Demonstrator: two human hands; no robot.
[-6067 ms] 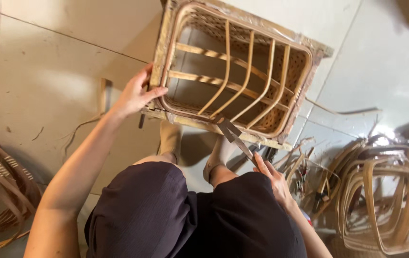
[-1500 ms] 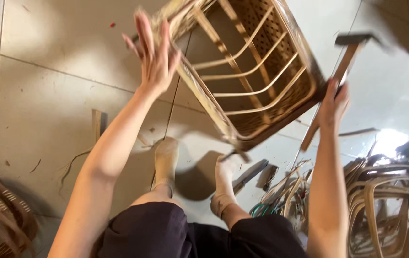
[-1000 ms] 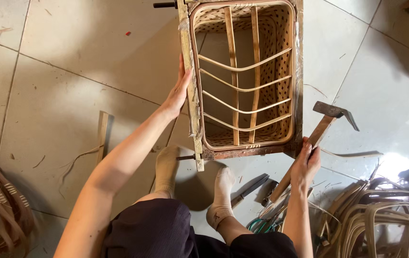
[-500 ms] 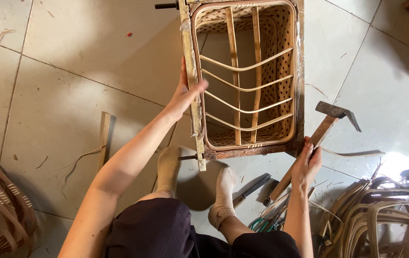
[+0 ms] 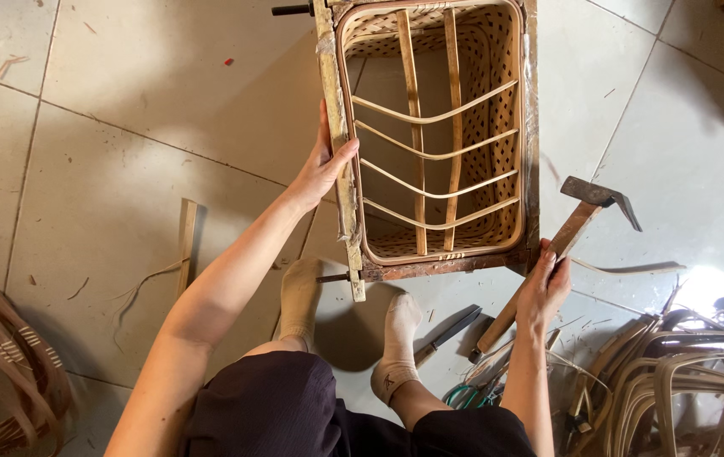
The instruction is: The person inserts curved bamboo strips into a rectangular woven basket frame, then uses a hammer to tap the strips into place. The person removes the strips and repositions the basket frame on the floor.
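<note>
Bamboo and cane make up the basket in front of me, a deep rectangular one clamped in a wooden frame, its open side turned up toward my face. It stands on the pale tiled floor just beyond my feet. Curved strips cross the opening over two straight slats, and the woven walls show small holes.

My left hand is closed around the left bar of the frame, thumb lying across its front and fingers wrapped behind it. My right hand is shut around the wooden handle of a hammer, gripping about midway along; the metal head sits up and to the right, just beside the basket's lower right corner.

My socked feet rest on the tiles below the basket's near edge. A knife lies on the floor beside my right foot, and green-handled scissors lie near it. Bent cane hoops are piled at my right, and more coils sit at my left. A short wooden stick lies on the tiles under my left forearm.
</note>
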